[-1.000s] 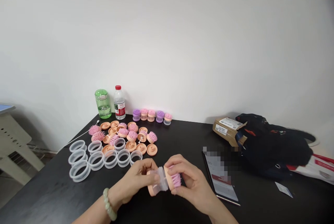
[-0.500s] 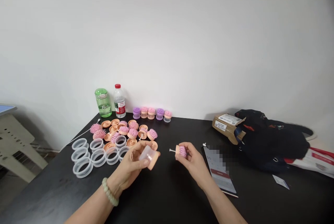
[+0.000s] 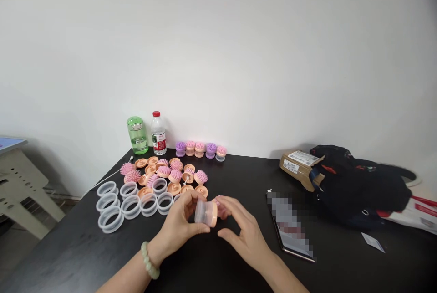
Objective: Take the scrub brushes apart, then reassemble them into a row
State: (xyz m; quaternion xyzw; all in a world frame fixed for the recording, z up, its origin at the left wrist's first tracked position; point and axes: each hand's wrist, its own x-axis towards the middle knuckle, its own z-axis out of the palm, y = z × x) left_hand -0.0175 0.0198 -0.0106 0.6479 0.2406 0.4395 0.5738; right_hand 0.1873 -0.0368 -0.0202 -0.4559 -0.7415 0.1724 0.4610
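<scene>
On the head view, your left hand (image 3: 174, 229) had the clear-and-peach brush (image 3: 206, 213) pinched between thumb and fingers, held over the dark surface (image 3: 249, 177)! Your right hand (image 3: 247, 236) curved its fingers against the pink bristles (image 3: 221, 209), thumb spread away, and clear rings (image 3: 131, 215) lay off to the left.

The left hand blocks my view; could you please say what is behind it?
Behind the left hand, part of a clear ring shows, with peach discs farther back. The rest of that ring, and whatever else the hand covers, cannot be seen.
</scene>
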